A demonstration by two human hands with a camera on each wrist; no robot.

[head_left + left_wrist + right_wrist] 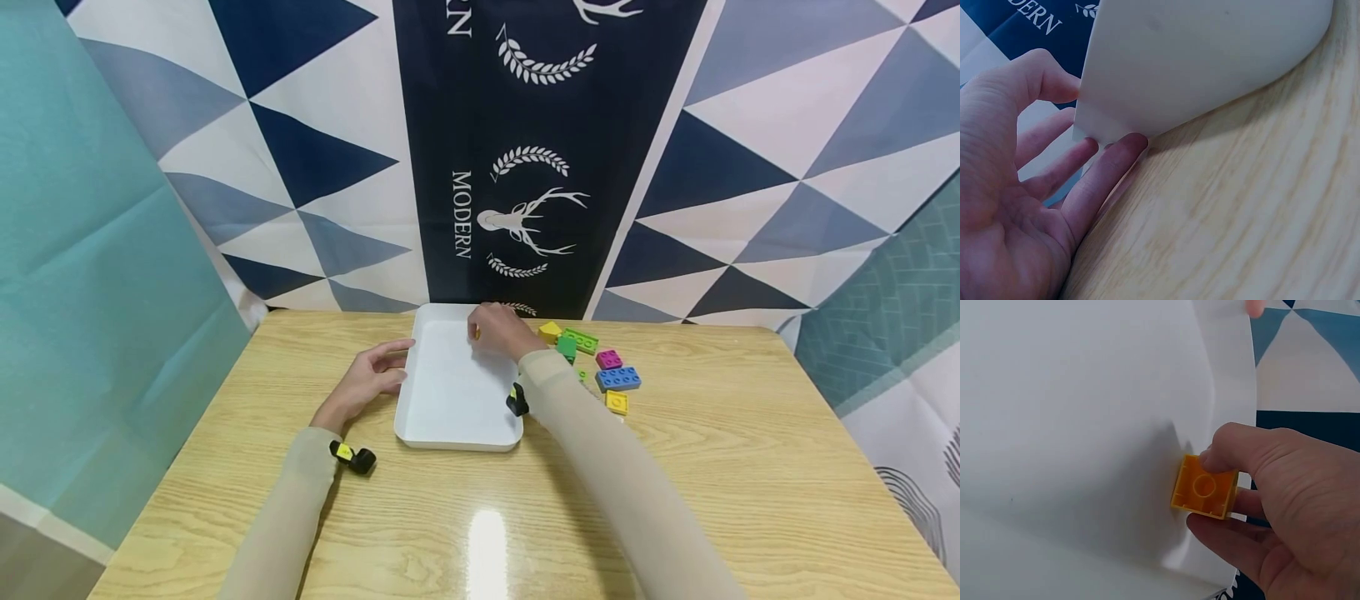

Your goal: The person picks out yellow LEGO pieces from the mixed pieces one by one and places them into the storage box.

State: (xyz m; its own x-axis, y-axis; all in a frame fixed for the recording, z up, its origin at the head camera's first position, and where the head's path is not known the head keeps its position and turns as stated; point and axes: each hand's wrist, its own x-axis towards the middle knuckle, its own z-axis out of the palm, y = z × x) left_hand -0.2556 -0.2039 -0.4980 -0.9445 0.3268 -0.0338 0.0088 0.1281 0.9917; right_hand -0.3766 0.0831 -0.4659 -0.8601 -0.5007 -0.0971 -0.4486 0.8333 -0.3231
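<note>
Over the far right part of the shallow white rectangular tray (450, 392), the right hand (502, 331) is pinching a square yellow plastic brick (1205, 486) between thumb and fingers, its hollow underside facing the right wrist camera. The brick is sitting inside the tray's outline, close to the far wall. Along the tray's left side, the left hand (365, 382) is touching the edge with its fingers loosely spread, a wide and light contact that is apparently steadying the tray.

The step in hand appears to be setting the brick down in the tray. Good practice would be turning the hollow face towards the floor, lowering the brick fully before parting the fingers, and keeping the knuckles off the far wall. Pressure from the left hand should be staying light, since pushing hard could be sliding the tray rightwards.

Visibility is limiting the inspection. In the head view the right hand is covering nearly all of the brick; whether it is touching the tray cannot be told. The long beige right sleeve (607, 458) is partly hiding the loose coloured plastic bricks (618, 379) on the right, including a small green piece (582, 376). Whether any left fingertip is reaching under the tray is unclear.
</note>
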